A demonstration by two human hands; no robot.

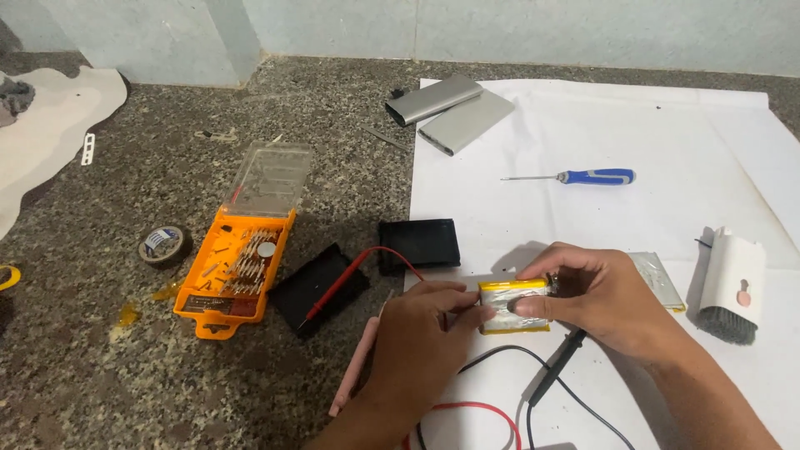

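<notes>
- Speckled dark stone counter [125, 367] carries everything, with a white paper sheet [708, 142] spread over its right half and a pale wall behind.
- Nearest the camera, red and black leads [492, 417] curl over the paper's front edge, and a black probe [560, 367] lies under the right wrist.
- Left hand [417, 350] pinches the left edge of a silver pouch cell with yellow tape edges [512, 306]; a pink stick [354, 367] lies beside that hand, whether held I cannot tell.
- Right hand [596, 296] grips the same cell from the right, thumb pressed on its face, fingers curled over the top edge; the cell sits just above the paper's left part.
- A second flat cell [662, 279] lies behind the right hand; a white brush tool [733, 287] stands further right.
- Left of the hands, two black cover pieces [417, 243] and a red probe [337, 292] rest on the stone.
- An orange bit case [237, 275] lies open, clear lid [268, 177] tipped back, metal bits racked inside; a tape roll [162, 244] sits beside it.
- Farther back: a blue-handled screwdriver [596, 177] and two grey metal shells [450, 112].
</notes>
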